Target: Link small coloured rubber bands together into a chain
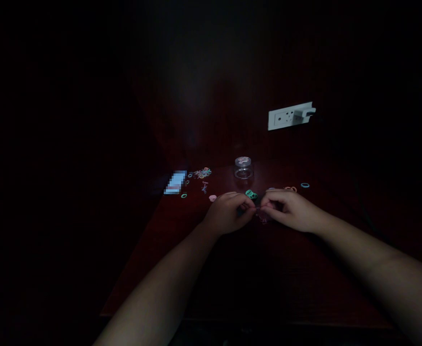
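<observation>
My left hand (227, 212) and my right hand (292, 209) meet fingertip to fingertip above the dark red table. Both are closed in a pinch on a thin, pale purplish hair tie (257, 208), mostly covered by the fingers. Just below the fingertips lie small pinkish bands (263, 219), too dim to make out well. Green hair ties (250, 194) sit together behind the gap between my hands. A pink hair tie bundle (213, 198) rests beside my left knuckles, and orange hair ties (291, 189) show behind my right hand.
A clear lidded jar (243, 169) stands at the back. Mixed small hair ties (203, 173) are heaped left of it, near a lit phone (175, 182). A blue hair tie (305, 185) lies at right. A wall socket (289, 117) holds a plug. The room is dark.
</observation>
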Motion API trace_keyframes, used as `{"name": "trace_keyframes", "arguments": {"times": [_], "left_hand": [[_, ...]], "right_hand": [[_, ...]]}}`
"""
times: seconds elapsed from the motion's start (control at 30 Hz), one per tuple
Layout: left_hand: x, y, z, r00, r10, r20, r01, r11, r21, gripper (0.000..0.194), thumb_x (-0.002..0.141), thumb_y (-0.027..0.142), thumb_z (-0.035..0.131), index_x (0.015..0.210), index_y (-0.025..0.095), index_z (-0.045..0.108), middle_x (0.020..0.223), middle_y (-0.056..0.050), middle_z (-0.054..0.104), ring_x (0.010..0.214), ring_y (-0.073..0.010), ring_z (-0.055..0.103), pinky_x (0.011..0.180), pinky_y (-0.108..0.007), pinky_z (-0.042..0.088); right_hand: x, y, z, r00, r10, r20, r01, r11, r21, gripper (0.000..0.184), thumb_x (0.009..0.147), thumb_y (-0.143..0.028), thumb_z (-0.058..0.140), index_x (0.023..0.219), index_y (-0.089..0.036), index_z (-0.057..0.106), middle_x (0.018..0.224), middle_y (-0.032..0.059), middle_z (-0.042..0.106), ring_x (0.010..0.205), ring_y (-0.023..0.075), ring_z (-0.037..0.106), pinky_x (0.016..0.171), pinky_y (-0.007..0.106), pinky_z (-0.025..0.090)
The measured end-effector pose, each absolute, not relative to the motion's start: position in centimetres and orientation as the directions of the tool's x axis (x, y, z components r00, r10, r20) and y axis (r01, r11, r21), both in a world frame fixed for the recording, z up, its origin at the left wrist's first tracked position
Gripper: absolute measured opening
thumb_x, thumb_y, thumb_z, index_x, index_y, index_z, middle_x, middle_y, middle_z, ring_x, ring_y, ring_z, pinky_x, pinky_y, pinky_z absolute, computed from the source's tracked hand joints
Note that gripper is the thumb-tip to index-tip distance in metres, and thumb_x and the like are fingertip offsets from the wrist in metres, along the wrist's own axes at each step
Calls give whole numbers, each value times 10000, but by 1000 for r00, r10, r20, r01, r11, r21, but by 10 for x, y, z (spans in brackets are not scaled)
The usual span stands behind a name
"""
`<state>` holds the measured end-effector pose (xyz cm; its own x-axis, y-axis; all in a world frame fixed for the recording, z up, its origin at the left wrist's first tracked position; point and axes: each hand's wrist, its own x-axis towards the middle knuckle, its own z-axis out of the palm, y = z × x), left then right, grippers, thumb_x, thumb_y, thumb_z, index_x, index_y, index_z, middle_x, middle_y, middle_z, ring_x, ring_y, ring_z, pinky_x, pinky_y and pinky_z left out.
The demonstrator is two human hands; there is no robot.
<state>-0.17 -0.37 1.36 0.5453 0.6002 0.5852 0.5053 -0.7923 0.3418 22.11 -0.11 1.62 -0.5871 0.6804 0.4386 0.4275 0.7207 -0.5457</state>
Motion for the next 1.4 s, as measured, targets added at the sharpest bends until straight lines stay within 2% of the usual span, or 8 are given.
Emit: {"name": "trace_keyframes", "arguments": {"times": [1.4], "left_hand": [[-4, -2, 13, 569, 590, 573, 490, -803, 340, 49, 831, 229, 624, 796, 195, 626, 715, 18, 663, 673, -118, 609, 708, -261, 485]], "right_hand": [[222, -1, 13, -610, 706, 359, 430, 676, -599, 141, 864, -242, 552, 766, -176, 628, 674, 18, 617, 584, 136, 525, 543, 255, 392]]}}
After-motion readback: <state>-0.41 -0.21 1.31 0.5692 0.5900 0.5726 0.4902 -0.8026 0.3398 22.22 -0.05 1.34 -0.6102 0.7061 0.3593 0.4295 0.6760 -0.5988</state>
